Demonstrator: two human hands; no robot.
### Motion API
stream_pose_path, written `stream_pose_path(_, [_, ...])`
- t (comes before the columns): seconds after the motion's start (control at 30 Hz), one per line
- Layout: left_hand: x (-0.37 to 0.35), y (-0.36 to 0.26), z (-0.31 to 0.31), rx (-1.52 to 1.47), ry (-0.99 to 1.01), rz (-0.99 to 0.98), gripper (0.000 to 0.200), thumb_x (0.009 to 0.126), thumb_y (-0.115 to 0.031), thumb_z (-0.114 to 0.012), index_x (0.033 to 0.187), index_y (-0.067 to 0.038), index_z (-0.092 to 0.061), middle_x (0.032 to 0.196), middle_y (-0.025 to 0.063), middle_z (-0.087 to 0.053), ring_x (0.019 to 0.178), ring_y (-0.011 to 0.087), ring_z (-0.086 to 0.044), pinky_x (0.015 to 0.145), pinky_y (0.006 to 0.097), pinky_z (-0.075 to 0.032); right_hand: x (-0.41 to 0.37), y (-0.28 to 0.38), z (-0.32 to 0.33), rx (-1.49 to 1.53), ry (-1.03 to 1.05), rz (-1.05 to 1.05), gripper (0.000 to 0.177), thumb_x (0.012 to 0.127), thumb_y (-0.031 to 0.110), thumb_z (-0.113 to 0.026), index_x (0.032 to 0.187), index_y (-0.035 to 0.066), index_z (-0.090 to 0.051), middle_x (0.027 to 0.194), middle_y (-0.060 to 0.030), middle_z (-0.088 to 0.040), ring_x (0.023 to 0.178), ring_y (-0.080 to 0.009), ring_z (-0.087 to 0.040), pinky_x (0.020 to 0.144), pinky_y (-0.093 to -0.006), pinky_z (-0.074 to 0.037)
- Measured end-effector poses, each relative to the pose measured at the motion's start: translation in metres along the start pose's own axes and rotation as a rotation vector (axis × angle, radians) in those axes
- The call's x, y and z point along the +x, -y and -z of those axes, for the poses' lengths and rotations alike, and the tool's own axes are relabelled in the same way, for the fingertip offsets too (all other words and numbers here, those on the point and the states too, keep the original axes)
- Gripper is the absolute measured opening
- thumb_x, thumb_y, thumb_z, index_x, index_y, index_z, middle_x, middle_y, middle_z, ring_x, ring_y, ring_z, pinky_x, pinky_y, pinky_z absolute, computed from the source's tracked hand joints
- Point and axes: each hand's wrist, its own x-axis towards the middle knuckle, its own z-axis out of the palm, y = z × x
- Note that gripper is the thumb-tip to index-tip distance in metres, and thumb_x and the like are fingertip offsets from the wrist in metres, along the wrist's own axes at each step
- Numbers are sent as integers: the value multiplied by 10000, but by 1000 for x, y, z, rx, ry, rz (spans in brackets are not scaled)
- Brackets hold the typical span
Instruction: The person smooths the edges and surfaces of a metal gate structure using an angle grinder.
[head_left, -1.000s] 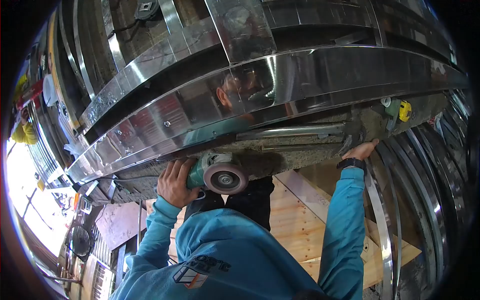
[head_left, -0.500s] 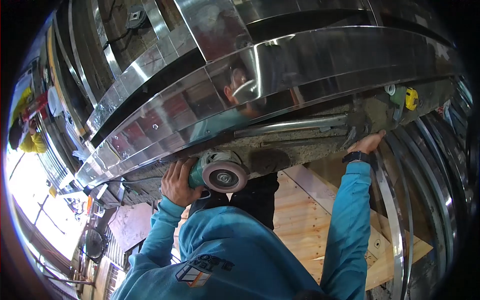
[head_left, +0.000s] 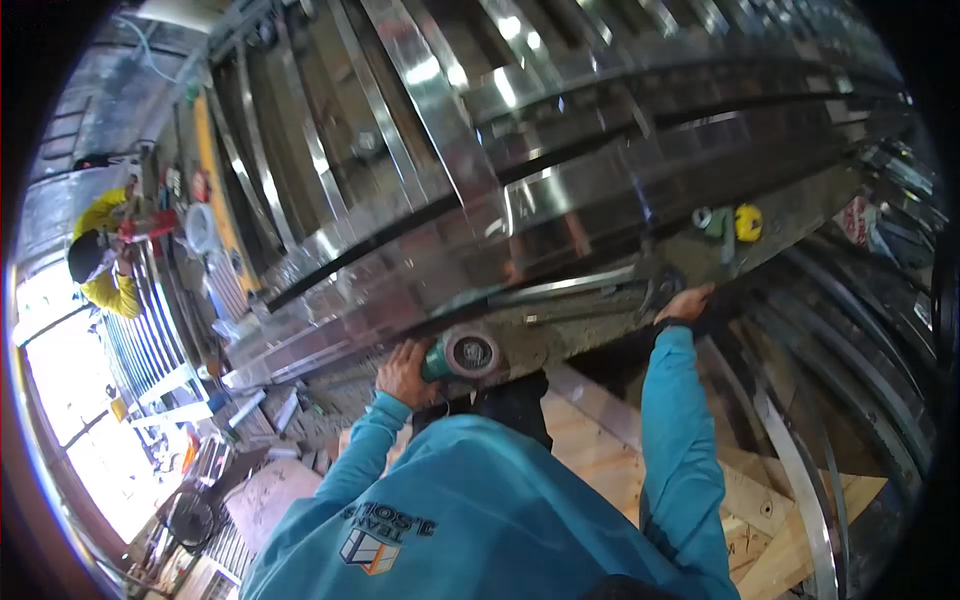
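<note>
My left hand [head_left: 405,373] is closed around the green body of an angle grinder [head_left: 470,355], which lies at the near edge of the workbench with its round disc facing up. My right hand [head_left: 688,304] rests on the bench's near edge, its fingers stretched and partly hidden, holding no tool. Just beyond it on the bench [head_left: 590,325] is a dark clamp-like metal tool [head_left: 660,288]. A shiny metal tube [head_left: 565,285] lies between the hands. Past that runs a long, curved, polished metal panel [head_left: 400,280].
A yellow tape measure [head_left: 748,222] sits at the bench's right. Bright metal bars [head_left: 310,140] fill the far side. Curved metal strips [head_left: 800,470] stand at lower right near plywood [head_left: 595,430]. A person in yellow sleeves [head_left: 105,215] works at far left.
My view has swung left and up, bringing more of the far bars and the person in yellow into sight. Both hands keep their places at the bench edge, and the grinder stays in my left hand.
</note>
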Motion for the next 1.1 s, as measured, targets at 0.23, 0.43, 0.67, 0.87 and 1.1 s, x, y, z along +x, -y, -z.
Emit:
stream_pose_path(0.23, [8, 5, -4, 51, 82, 43, 843, 598, -378, -865, 1333, -152, -521, 1412, 128, -522, 1280, 346, -523, 989, 530, -489, -6, 7, -7, -57, -57, 6, 651, 1063, 460, -361, 1391, -88, -485, 1435, -273, -501, 1286, -403, -527, 1099, -430, -414])
stream_pose_path(0.43, [4, -3, -2, -2, 97, 109, 770, 636, -345, -821, 1322, -146, -533, 1364, 148, -572, 1200, 387, -583, 945, 517, -525, 13, -17, 3, -136, 34, 120, 708, 1064, 498, -301, 1419, -98, -443, 1452, -312, -454, 1284, -460, -496, 1089, -493, -416])
stream_pose_path(0.67, [-42, -47, 21, -199, -56, 177, 588, 665, -375, -783, 1155, -107, -600, 1134, 191, -667, 1028, 433, -637, 898, 530, -517, 25, 5, 24, -397, 230, -21, 894, 979, 648, -398, 1496, -75, -305, 1506, -319, -365, 1330, -501, -425, 1102, -517, -388])
stream_pose_path(0.87, [-80, -105, 79, -603, -397, 29, 545, 636, -319, -819, 1096, -70, -664, 1020, 208, -703, 985, 425, -656, 861, 486, -528, -95, 59, 54, -148, 646, 530, 499, 965, 295, -622, 1270, -93, -547, 1283, -234, -579, 1169, -336, -576, 1003, -417, -457])
stream_pose_path(1.1, [-101, -168, 175, -1102, -255, -361, 675, 684, -225, -828, 1214, 92, -555, 1000, 244, -674, 902, 278, -675, 814, 374, -529, -321, 168, 129, 234, 1866, 53, 449, 908, 184, -672, 1303, 2, -557, 1310, -119, -583, 1238, -234, -531, 1042, -388, -439])
